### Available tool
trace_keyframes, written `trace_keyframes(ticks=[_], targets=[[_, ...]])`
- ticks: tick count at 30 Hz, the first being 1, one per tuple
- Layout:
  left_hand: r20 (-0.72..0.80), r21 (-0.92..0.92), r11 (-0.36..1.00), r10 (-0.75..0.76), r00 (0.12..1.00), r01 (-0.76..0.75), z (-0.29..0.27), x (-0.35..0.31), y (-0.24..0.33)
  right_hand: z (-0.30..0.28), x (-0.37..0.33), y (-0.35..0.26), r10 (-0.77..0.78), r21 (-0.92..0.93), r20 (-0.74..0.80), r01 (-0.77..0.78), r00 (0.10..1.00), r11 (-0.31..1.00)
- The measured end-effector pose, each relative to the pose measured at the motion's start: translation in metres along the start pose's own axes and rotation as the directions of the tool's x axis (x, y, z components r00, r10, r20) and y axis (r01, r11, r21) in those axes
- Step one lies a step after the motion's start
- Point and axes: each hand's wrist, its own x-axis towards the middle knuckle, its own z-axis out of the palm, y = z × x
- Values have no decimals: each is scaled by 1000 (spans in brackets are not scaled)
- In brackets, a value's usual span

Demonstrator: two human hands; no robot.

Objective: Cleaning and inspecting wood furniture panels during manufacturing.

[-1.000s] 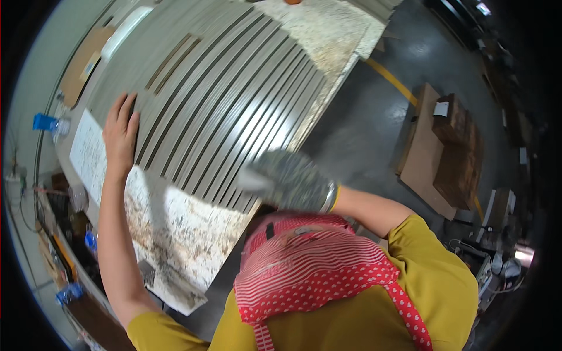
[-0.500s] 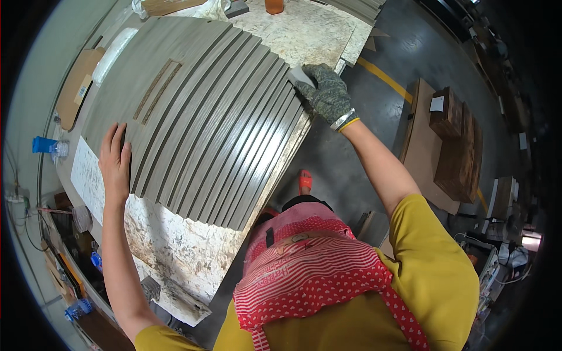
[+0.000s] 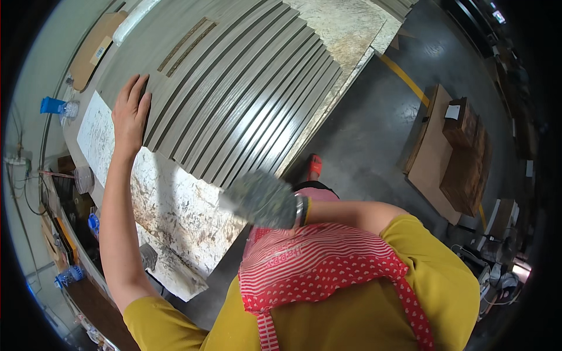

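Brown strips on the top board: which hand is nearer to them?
Left. The left hand lies at the board's edge, just short of the strips; the gloved right hand is farther off, by the stack's near end.

Grey panels (image 3: 252, 99) lie fanned in overlapping steps across the bench (image 3: 175, 219), their lowest steps close to its right edge. Two narrow brown strips (image 3: 187, 47) mark the top panel. The bare left hand (image 3: 130, 114) rests with fingers extended on that panel's near end, beside a white sheet (image 3: 96, 131) at the bench's left edge. The gloved right hand (image 3: 260, 200), motion-blurred, is by the panels' near ends at the bench's right edge; its grip is unclear. Past that edge, brown boxes (image 3: 462, 175) stand on cardboard (image 3: 430, 169) on the floor (image 3: 363, 128).
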Motion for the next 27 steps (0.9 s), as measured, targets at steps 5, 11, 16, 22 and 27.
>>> trace_keyframes(ticks=[5, 11, 16, 22, 27], targets=[[2, 52, 999, 5, 1000, -5, 2, -9, -11, -29, 17, 8, -30, 584, 236, -117, 971, 804], [33, 1, 1000, -20, 999, 20, -3, -9, -7, -120, 13, 159, 559, 121, -270, -549, 784, 827], [30, 9, 1000, -1, 1000, 1, -3, -3, -1, -147, 24, 229, 440, -106, -424, -527, 791, 843], [39, 13, 1000, -14, 999, 13, -4, -6, -1, -128, 32, 211, 460, -104, -374, -529, 806, 842], [35, 22, 1000, 3, 999, -3, -3, -8, -5, -94, 22, 147, 230, -256, -288, -306, 930, 917]])
